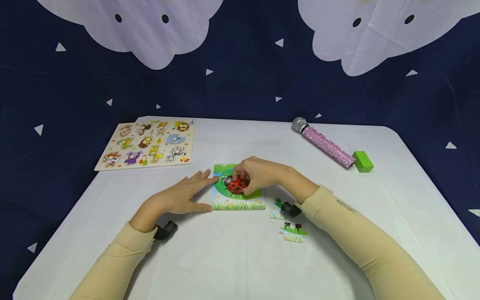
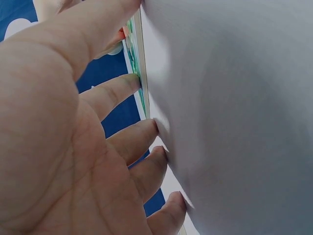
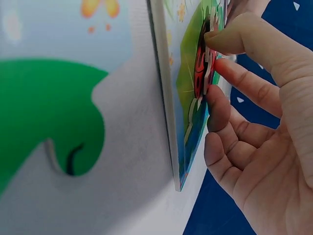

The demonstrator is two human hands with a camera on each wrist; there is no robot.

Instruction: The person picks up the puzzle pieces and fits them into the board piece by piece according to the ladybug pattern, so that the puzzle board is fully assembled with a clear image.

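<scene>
A small jigsaw board (image 1: 240, 206) with a ladybug picture and a grassy lower edge lies mid-table. My right hand (image 1: 262, 173) bends over it from the right, pinching a red-and-black puzzle piece (image 3: 210, 73) between thumb and fingers, close over the ladybug picture (image 1: 233, 185). My left hand (image 1: 181, 196) spreads at the board's left side, index fingertip and thumb at its edge, other fingers extended toward the tabletop. Two loose puzzle pieces lie right of the board: a green-and-grass one (image 1: 276, 211), partly covered by the wrist camera, and one with dark red bits (image 1: 293, 233).
A wooden animal puzzle board (image 1: 150, 143) lies at the back left. Toward the back right are a pink glitter microphone (image 1: 326, 143) and a green block (image 1: 363, 161). A dark blue curtain (image 1: 255, 58) with white clouds hangs behind the white table (image 1: 210, 258).
</scene>
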